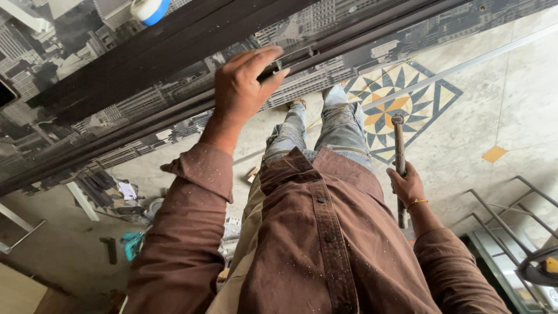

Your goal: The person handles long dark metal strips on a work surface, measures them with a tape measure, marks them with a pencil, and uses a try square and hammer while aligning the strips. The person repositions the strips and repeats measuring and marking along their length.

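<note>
Left hand (247, 84) reaches up, arm extended, fingers spread and pressed on the dark frame strip (174, 70). Right hand (407, 186) hangs low, fist clamped around an upright hammer (399, 157).

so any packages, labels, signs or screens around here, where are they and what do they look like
Printed panel: overhead by the left hand, long, grey-black city-skyline picture.
Small paper or pack: on the floor at left, whitish, too small to tell.
No signs or screens can be made out.
Right hand holds a hammer, which bears no visible label.
</note>
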`<state>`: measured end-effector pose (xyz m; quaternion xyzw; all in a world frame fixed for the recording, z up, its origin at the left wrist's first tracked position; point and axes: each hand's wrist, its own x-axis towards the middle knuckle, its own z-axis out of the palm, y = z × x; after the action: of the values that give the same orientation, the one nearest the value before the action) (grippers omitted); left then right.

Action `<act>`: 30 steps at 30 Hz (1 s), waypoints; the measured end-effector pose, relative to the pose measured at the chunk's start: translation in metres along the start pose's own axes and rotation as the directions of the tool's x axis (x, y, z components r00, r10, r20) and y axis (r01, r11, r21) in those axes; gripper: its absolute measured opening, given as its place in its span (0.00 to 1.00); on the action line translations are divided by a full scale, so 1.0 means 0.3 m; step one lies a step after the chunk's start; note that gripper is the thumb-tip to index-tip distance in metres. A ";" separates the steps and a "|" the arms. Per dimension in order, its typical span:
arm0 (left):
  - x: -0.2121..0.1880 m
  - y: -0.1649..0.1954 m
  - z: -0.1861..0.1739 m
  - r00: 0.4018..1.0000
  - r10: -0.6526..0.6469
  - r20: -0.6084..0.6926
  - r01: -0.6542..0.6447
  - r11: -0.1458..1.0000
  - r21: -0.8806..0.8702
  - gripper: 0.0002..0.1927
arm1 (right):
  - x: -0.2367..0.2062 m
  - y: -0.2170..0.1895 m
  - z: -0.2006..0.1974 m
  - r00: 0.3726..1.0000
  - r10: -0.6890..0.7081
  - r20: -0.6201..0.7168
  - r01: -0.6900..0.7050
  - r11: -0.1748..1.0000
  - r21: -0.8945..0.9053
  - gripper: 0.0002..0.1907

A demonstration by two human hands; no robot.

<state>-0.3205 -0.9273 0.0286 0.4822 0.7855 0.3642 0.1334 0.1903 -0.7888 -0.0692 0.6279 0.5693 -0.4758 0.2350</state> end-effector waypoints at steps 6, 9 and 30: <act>0.004 0.014 -0.010 0.999 -0.025 0.033 0.025 1.000 0.015 0.18 | 0.055 0.053 -0.026 0.998 0.030 0.052 -0.036 0.993 0.111 0.20; 0.004 0.010 -0.006 0.998 -0.031 0.055 0.029 0.999 0.032 0.18 | 0.070 0.061 -0.035 0.997 0.022 0.068 -0.032 0.988 0.151 0.20; 0.000 -0.014 0.023 0.999 -0.015 -0.038 0.016 1.000 0.005 0.17 | -0.428 -0.771 -0.226 0.796 -0.604 -0.034 0.584 0.783 -0.214 0.12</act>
<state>-0.3193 -0.9253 0.0208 0.4693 0.7926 0.3704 0.1199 0.0085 -0.7392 0.1285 0.4138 0.7925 -0.4359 0.1037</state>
